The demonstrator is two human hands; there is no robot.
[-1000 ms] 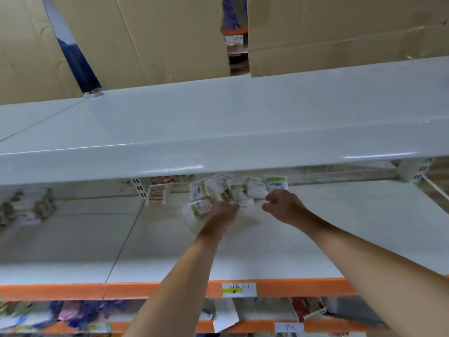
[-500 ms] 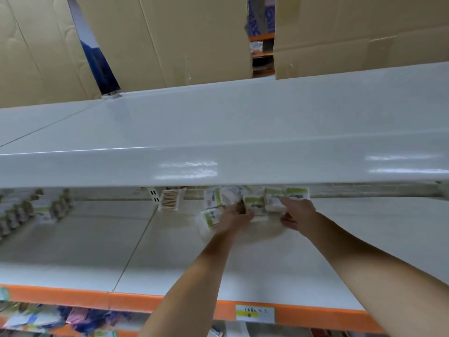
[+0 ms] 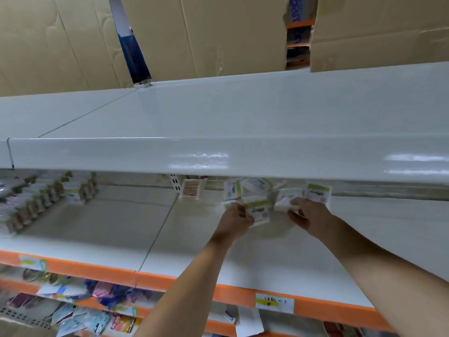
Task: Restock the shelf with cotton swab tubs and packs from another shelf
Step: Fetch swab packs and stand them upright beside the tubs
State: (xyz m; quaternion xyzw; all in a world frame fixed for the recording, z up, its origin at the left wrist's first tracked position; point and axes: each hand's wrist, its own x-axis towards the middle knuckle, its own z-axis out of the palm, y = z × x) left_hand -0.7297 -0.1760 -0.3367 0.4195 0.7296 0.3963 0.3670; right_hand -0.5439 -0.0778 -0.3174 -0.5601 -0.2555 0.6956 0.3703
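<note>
A: What's in view, largest first?
B: I see a white shelf [image 3: 315, 251], packs [image 3: 252, 190] clustered deep at its back. Left hand [image 3: 234, 221] grips one pack [image 3: 257, 210]; right hand [image 3: 307, 214], apart, pinches another [image 3: 286, 199].

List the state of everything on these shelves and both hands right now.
Left hand: grips a green-labelled pack.
Right hand: holds a white pack.
Loose packs: jumbled at the shelf's back.
Swab pack: stands tilted, alone.
Row of packs: lined up, far left.
Middle shelf: mostly bare.
Price tag: stuck on orange rail.
</note>
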